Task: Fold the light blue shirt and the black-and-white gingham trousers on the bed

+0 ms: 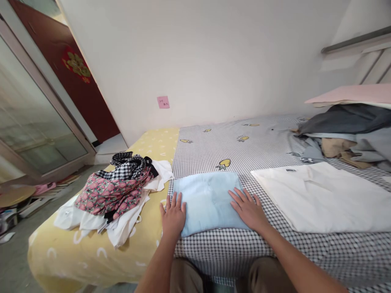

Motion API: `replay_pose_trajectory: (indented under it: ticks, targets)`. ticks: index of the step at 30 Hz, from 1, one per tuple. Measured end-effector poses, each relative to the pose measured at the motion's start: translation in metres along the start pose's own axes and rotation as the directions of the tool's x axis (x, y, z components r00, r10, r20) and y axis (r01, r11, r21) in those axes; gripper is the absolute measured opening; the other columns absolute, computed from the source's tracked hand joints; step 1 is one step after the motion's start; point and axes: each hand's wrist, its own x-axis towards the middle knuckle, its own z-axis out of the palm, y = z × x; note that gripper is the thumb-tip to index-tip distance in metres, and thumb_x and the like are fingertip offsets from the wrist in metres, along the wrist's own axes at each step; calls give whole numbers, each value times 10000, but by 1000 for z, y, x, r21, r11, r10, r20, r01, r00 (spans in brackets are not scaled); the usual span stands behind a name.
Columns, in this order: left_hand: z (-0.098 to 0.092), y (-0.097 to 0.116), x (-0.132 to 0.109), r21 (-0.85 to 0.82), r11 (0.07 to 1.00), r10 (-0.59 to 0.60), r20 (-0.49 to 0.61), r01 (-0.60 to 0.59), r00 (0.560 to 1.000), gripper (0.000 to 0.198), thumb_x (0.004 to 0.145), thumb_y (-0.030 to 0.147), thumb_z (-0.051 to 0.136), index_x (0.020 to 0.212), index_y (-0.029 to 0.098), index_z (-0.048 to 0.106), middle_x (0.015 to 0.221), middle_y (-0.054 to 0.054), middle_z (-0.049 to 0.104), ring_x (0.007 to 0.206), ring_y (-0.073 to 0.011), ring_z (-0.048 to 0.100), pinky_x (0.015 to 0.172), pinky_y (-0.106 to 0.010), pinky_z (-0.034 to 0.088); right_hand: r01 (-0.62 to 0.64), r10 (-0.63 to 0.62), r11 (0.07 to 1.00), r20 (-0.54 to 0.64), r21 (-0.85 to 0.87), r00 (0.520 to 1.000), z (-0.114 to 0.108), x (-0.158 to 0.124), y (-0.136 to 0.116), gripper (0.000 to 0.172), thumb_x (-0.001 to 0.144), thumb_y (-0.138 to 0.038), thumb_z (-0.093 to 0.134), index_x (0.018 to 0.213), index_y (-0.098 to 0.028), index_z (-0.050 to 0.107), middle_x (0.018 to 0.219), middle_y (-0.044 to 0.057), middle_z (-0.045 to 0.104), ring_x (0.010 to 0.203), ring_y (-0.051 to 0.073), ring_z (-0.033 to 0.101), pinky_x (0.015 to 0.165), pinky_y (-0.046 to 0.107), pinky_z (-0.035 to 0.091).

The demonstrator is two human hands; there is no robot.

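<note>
A folded light-blue garment (pixel 207 199) lies on the checked bed sheet (pixel 259 146) near the front edge of the bed. My left hand (pixel 173 215) rests flat on its left edge, fingers stretched out. My right hand (pixel 249 208) lies flat on its right side, fingers spread. Neither hand holds anything. A white garment (pixel 330 195) is spread flat on the sheet to the right of the blue one.
A heap of clothes, with a pink floral piece (pixel 113 193) and a black-and-white checked piece on top, sits on the yellow sheet (pixel 152 142) at the left. More clothes in grey and tan (pixel 345 134) are piled at the back right. Clutter lies on the floor at the left by a glass door (pixel 33 122).
</note>
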Motion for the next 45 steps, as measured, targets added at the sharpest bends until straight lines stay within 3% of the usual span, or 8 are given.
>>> replay_pose_trajectory:
  ticks: [9, 45]
  targets:
    - [-9, 4, -6, -47, 999, 0, -4, 0, 1000, 564, 1036, 423, 291, 1573, 300, 413, 1675, -19, 358, 1567, -317, 284, 1268, -653, 189, 6, -6, 1000, -32, -1, 999, 1, -2, 3, 549, 1058, -515, 227, 1566, -436, 420, 1659, -59, 399, 1535, 299, 295, 1217, 605, 214]
    - [-1, 5, -9, -127, 992, -11, -60, 3, 998, 556, 1038, 443, 315, 1557, 290, 444, 1669, -12, 379, 1564, -310, 290, 1282, -637, 147, -14, 15, 1000, 13, -20, 1000, -8, -6, 3, 574, 1060, -532, 192, 1566, -403, 430, 1666, -67, 383, 1545, 291, 273, 1221, 586, 223]
